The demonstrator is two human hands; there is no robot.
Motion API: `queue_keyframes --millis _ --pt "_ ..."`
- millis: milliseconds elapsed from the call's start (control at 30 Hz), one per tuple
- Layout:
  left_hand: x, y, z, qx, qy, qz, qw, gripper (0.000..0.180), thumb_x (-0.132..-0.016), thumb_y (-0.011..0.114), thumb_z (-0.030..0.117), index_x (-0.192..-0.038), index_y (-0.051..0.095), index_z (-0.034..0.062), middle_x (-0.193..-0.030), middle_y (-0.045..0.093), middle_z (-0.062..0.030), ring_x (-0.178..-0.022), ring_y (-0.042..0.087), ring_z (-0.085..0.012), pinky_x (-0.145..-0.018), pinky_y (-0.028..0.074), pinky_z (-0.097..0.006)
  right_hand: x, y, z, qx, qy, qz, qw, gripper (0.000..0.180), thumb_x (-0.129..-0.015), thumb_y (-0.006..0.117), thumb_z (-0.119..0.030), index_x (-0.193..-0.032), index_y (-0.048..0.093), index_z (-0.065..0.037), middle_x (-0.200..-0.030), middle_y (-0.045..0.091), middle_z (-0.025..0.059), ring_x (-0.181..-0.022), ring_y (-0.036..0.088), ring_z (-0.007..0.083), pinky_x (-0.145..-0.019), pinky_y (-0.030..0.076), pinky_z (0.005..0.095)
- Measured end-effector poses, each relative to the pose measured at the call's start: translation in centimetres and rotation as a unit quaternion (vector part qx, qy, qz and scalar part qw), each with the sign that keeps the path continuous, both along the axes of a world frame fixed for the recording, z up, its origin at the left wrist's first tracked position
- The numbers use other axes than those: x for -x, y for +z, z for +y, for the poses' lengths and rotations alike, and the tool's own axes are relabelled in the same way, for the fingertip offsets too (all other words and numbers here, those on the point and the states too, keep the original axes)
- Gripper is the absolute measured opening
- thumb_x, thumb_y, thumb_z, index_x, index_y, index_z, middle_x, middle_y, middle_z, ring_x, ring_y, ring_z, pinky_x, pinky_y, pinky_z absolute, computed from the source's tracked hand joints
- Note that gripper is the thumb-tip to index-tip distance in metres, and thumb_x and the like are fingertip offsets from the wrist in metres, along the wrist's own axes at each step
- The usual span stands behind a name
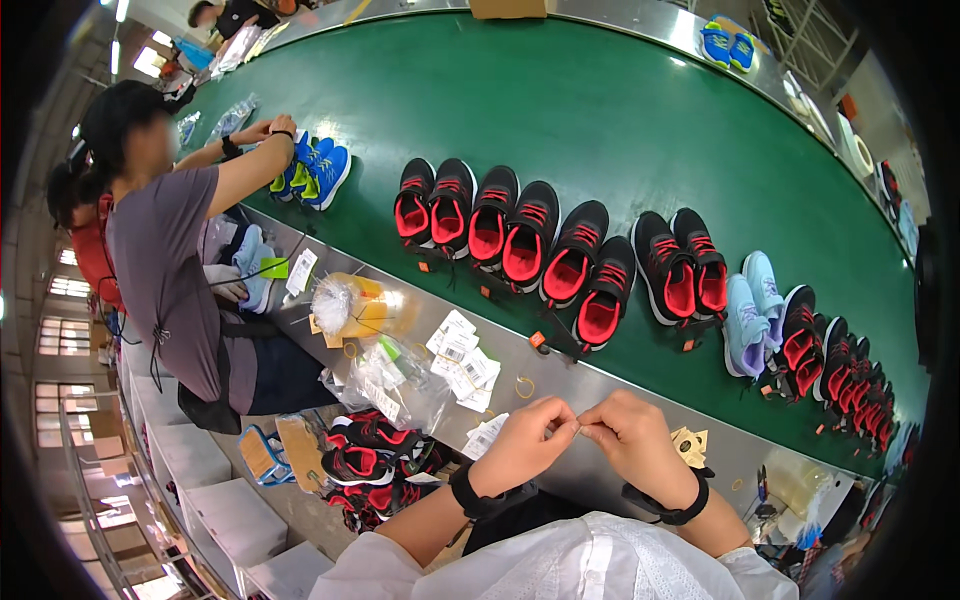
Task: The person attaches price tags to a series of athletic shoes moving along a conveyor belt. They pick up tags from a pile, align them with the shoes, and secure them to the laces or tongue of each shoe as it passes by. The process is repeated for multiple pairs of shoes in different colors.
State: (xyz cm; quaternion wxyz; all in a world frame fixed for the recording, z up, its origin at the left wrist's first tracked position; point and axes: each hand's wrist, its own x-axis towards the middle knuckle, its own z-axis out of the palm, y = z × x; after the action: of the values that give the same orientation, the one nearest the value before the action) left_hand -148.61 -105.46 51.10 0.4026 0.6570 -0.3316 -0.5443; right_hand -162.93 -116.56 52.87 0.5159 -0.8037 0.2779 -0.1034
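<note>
My left hand point(527, 440) and my right hand point(630, 432) meet in front of me over the metal ledge point(560, 375), fingertips pinched together on something very small between them; I cannot tell what it is. Both wrists wear black bands. White paper tags point(462, 360) lie on the ledge just left of my hands, and small tan tags point(690, 445) lie to the right. Beyond the ledge, a row of black shoes with red lining point(545, 245) lies on the green conveyor belt point(560, 110).
A person in a grey shirt point(165, 250) at the left handles blue shoes point(315, 170). Clear plastic bags point(395, 375) and a yellow box point(365, 305) sit on the ledge. More black-red shoes point(370, 465) are piled below. Light blue shoes point(752, 310) lie at right.
</note>
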Motion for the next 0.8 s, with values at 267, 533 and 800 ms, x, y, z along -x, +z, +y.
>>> queue_keyframes --millis 267,533,800 --pt "1.4 0.8 -1.9 0.097 0.017 -0.141 0.985 0.003 -0.082 0.055 -0.005 -0.083 0.054 -0.0031 -0.084 0.053 -0.0064 -0.069 0.056 -0.0112 -0.058 0.045 -0.024 1.6 -3.0 -1.7 -0.350 -0.017 -0.077 0.933 0.007 -0.087 0.060 -0.009 -0.089 0.058 -0.002 -0.082 0.057 0.0015 -0.064 0.051 0.0100 -0.053 0.042 0.0259" --pt "1.0 1.0 -3.3 0.086 -0.027 -0.146 0.985 0.006 -0.084 0.057 0.000 -0.088 0.055 -0.0036 -0.089 0.054 -0.0097 -0.074 0.063 -0.0160 -0.062 0.050 -0.025 1.6 -2.6 -3.5 -0.486 -0.038 -0.026 0.873 0.015 -0.090 0.061 -0.018 -0.087 0.060 -0.004 -0.074 0.060 -0.0010 -0.061 0.050 0.0040 -0.054 0.039 0.0193" --pt "-18.8 -3.6 -9.0 -0.094 -0.068 -0.643 0.757 0.063 -0.068 0.075 0.039 -0.123 0.053 0.0150 -0.125 0.044 -0.0251 -0.115 0.043 -0.0421 -0.093 0.039 -0.049 -0.2 -4.4 -4.8 -0.093 -0.082 -0.002 0.992 0.003 -0.085 0.059 -0.006 -0.085 0.057 -0.003 -0.073 0.063 0.0081 -0.059 0.061 0.0182 -0.056 0.047 0.0284"
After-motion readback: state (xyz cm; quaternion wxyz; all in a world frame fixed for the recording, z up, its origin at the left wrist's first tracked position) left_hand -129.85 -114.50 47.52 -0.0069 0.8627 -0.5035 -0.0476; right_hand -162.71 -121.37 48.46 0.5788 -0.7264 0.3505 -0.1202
